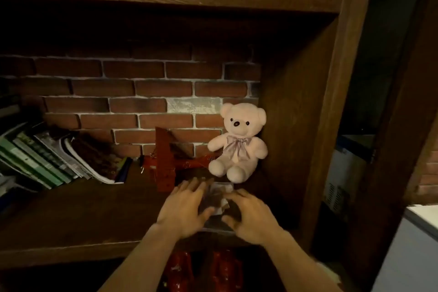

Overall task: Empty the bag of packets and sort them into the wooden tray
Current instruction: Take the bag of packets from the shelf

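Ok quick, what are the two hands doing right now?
Left hand: open, fingers spread over the bag of packets; grip cannot be told.
Right hand: open, fingers curled at the bag's other side; grip cannot be told.

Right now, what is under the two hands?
Between the left hand and right hand a blurry clear bag with dark packets shows on the wooden shelf. The hands cover the rest.

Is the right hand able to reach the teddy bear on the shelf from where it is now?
Probably yes. The right hand lies low on the shelf, just in front of the teddy bear, which sits in the back right corner. Nothing stands between them; only the blurred packets lie between the hands.
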`<action>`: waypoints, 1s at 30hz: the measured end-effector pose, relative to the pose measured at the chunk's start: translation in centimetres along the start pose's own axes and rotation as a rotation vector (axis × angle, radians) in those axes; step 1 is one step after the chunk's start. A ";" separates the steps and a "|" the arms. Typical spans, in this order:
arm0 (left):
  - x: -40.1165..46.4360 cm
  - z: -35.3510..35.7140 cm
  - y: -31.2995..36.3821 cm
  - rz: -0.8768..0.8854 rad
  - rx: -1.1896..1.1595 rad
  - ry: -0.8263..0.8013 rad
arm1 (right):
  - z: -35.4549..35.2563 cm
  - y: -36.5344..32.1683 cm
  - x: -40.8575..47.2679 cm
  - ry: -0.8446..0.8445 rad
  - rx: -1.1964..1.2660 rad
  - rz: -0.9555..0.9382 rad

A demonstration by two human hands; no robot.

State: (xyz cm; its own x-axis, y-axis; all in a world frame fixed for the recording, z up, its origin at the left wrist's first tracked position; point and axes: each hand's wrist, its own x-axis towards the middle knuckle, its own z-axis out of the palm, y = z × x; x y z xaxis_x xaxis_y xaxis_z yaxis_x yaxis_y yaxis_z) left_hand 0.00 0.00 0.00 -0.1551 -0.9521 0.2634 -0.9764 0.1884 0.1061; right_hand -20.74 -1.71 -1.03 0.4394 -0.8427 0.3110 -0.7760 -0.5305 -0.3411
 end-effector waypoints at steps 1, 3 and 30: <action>0.5 0.7 0.4 0.012 -0.002 -0.042 | 0.4 0.9 0.4 -0.020 0.016 -0.019; 0.3 1.7 0.4 0.027 0.002 -0.069 | 0.9 1.1 0.5 -0.059 0.008 -0.019; -3.0 -4.7 -0.9 0.284 -0.077 -0.016 | -4.6 -3.5 -1.5 -0.045 -0.225 -0.089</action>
State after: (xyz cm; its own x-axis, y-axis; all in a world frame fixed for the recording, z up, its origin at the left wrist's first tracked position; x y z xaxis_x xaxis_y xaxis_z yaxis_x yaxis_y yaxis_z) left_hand 2.01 3.80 3.61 -0.4234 -0.8622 0.2780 -0.8792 0.4651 0.1033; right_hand -20.74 1.83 3.78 0.5265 -0.7995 0.2891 -0.8124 -0.5734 -0.1062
